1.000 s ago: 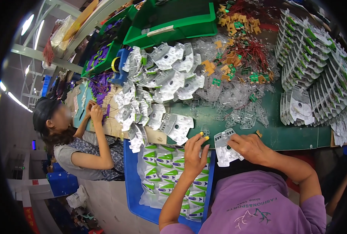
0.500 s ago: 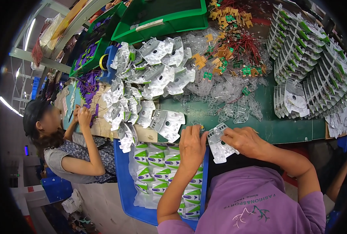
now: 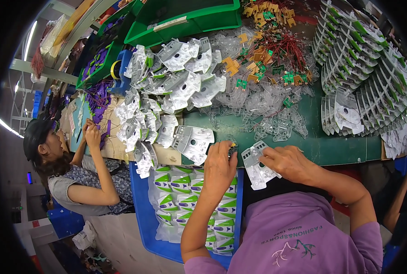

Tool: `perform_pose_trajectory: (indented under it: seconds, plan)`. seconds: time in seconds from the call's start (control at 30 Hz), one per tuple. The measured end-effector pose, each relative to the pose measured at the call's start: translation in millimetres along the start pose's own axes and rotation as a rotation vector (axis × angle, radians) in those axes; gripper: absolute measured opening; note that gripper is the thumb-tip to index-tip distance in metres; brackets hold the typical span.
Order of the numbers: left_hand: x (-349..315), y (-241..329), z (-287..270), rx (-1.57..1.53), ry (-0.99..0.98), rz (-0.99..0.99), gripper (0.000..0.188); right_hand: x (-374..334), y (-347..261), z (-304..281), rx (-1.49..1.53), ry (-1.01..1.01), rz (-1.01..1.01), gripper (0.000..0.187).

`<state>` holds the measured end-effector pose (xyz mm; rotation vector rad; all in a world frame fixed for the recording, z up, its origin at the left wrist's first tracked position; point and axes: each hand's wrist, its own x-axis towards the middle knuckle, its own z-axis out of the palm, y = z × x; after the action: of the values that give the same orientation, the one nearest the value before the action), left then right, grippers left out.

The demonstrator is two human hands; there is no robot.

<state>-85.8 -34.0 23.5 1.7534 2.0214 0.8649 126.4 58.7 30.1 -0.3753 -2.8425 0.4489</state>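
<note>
My right hand (image 3: pixel 288 163) holds a clear plastic blister shell (image 3: pixel 258 165) at the near edge of the green table (image 3: pixel 331 148). My left hand (image 3: pixel 218 166) is curled beside it, fingertips pinching a small yellowish part (image 3: pixel 233 145) at the shell's left edge. Another blister shell (image 3: pixel 193 143) lies just left of my left hand. A heap of small clear parts (image 3: pixel 263 109) lies beyond my hands on the table.
A blue bin (image 3: pixel 144 219) of green-and-white packs sits below my left arm. Stacked shells (image 3: pixel 368 68) fan out at right, a pile of shells (image 3: pixel 167 86) at left. Wired yellow and green parts (image 3: pixel 276 50) and green bins (image 3: pixel 194 18) lie behind. A co-worker (image 3: pixel 75 178) sits at left.
My left hand has moved right to meet the shell held by my right hand. The view has shifted slightly upward over the table.
</note>
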Motion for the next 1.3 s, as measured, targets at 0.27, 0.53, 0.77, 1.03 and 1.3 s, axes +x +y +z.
perform_pose_trajectory:
  seconds: [0.27,0.53,0.77,1.03,1.3]
  plan:
    - [-20.7,10.3,0.4,-0.100,-0.019,0.374,0.036,2.2,3.2,-1.1,-0.012,-0.016,-0.037,0.012]
    - [-22.5,8.9,8.9,0.066,-0.072,0.481,0.042,1.2,8.9,2.4,0.006,0.077,-0.097,0.011]
    - [-16.1,8.3,18.7,0.139,-0.101,0.515,0.035,-0.1,9.1,1.6,0.097,0.073,-0.009,0.018]
    - [-25.2,6.1,30.4,0.172,0.101,0.422,0.026,-4.3,5.1,-4.9,0.225,0.066,0.218,0.018]
    - [-34.9,3.2,51.0,-0.194,0.206,0.273,0.042,-23.2,-3.7,-7.9,0.189,0.012,0.225,0.031]
